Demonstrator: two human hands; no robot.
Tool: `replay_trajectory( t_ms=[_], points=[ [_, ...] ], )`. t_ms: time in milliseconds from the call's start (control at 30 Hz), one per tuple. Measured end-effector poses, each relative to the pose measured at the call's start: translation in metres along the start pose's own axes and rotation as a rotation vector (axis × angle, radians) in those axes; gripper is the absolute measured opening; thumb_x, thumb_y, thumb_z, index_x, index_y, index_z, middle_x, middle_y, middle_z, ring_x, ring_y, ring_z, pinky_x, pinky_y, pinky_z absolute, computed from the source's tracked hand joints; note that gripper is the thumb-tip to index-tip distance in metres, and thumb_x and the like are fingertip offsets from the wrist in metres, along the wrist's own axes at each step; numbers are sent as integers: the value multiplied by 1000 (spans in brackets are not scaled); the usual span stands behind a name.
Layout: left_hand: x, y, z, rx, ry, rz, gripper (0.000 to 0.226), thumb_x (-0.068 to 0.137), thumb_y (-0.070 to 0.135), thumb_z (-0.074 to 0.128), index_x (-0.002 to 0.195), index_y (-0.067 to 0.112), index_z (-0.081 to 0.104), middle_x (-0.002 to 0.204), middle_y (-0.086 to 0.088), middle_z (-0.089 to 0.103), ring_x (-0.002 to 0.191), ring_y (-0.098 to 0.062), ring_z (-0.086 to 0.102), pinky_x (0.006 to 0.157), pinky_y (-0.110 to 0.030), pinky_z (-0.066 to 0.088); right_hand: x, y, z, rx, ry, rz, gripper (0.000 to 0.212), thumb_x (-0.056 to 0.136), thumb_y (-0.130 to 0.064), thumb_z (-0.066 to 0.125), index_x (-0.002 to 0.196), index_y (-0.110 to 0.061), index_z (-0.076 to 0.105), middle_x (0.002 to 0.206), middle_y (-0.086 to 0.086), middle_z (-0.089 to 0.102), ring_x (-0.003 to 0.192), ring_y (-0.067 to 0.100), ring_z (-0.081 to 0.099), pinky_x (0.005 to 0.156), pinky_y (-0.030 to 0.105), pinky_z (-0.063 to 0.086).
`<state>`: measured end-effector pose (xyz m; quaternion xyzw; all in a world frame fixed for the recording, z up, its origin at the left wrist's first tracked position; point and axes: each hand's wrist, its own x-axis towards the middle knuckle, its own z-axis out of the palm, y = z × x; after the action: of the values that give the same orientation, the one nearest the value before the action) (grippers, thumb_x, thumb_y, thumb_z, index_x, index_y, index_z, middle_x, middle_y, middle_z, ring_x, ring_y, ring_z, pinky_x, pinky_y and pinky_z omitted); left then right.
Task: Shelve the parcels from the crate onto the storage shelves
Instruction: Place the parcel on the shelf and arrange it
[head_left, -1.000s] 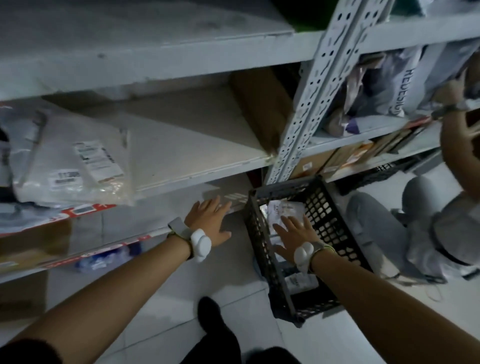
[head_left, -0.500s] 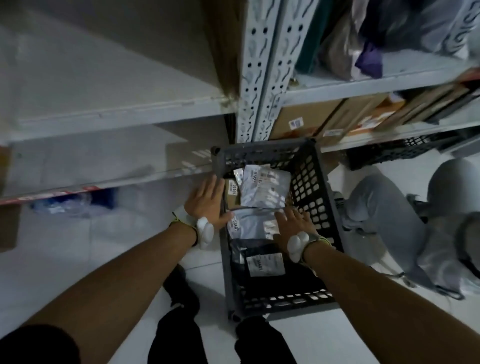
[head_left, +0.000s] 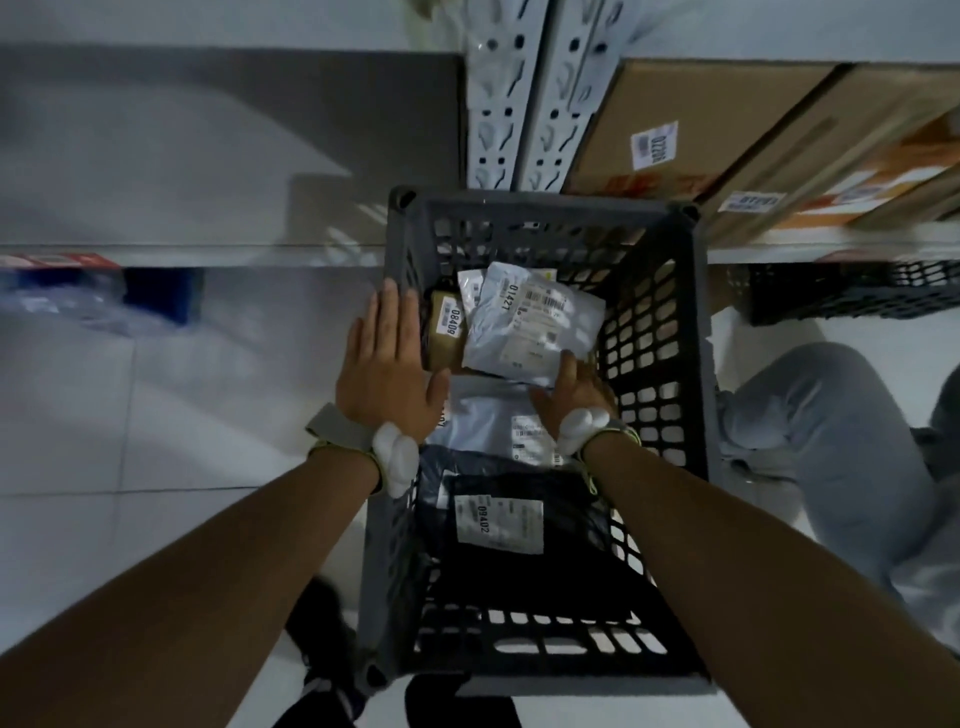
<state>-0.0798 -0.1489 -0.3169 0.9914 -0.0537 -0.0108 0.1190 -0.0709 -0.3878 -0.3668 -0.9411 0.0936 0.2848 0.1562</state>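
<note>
A dark grey lattice crate (head_left: 545, 208) stands on the tiled floor (head_left: 130, 519), its far end against the foot of the perforated shelf upright (head_left: 524, 104). Four parcels lie in it. A grey mailer marked 01421 (head_left: 535, 332) lies at the far end. A small brown box marked 08409 (head_left: 444, 332) sits at the far left corner, partly under that mailer. A pale mailer (head_left: 488, 415) lies across the middle, and a black mailer marked 09402 (head_left: 535, 582) fills the near end.

The left hand (head_left: 387, 374) is spread flat with straight fingers over the crate's left rim, holding nothing. The right hand (head_left: 571, 400) reaches down inside by the right wall, with one finger lying on the near right corner of the grey mailer. Its other fingers are hidden, so whether it grips the mailer cannot be told. Each wrist wears a band with a white device.

Labelled cardboard boxes (head_left: 701, 130) stand on the low shelf to the right of the upright, with a second black crate (head_left: 841, 291) beneath that shelf. Another person's leg in grey trousers (head_left: 831, 415) is on the floor to the right.
</note>
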Motion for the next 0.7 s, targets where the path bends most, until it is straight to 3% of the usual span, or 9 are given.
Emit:
replay_trajectory(
  t_ms=[200,367,467,567,633,700],
  points=[
    [-1,1,1,10,31,14,83,89,49,49,155,7,23,162,-20,15,147,-39,20,117,-52,21,48,-8,1,399,31,322,115,84,-59,66,156,-10,-11,162,15,19,144,33,33,114,43,32],
    [0,-3,5,35,88,62,78,88,47,54,150,3,35,157,-26,25,142,-45,29,112,-54,32,70,-19,-9,491,-35,543,120,70,-80,64,155,-10,17,150,12,40,132,31,47,104,41,45],
    [1,-5,6,24,78,56,78,87,47,54,150,5,36,158,-25,24,141,-45,31,112,-52,35,79,-19,-4,674,-51,523,122,57,-80,73,151,-16,30,145,7,46,123,27,52,90,34,49],
    [2,-4,4,13,65,59,76,88,46,53,150,5,36,157,-25,24,139,-47,33,108,-54,38,81,-19,-14,646,-73,471,103,62,-79,70,143,-20,44,134,7,54,112,30,60,71,32,52],
    [2,-4,3,2,59,50,74,88,43,55,149,5,37,157,-26,25,138,-47,34,106,-56,40,84,-21,-17,684,-140,410,92,66,-80,64,134,-20,53,120,8,59,103,32,62,72,37,54],
    [3,-1,0,-7,37,32,73,86,39,54,149,6,38,157,-26,26,138,-47,34,105,-56,41,86,-25,-16,784,-159,345,79,59,-79,69,111,-20,63,108,7,64,97,33,63,81,43,57]
  ],
)
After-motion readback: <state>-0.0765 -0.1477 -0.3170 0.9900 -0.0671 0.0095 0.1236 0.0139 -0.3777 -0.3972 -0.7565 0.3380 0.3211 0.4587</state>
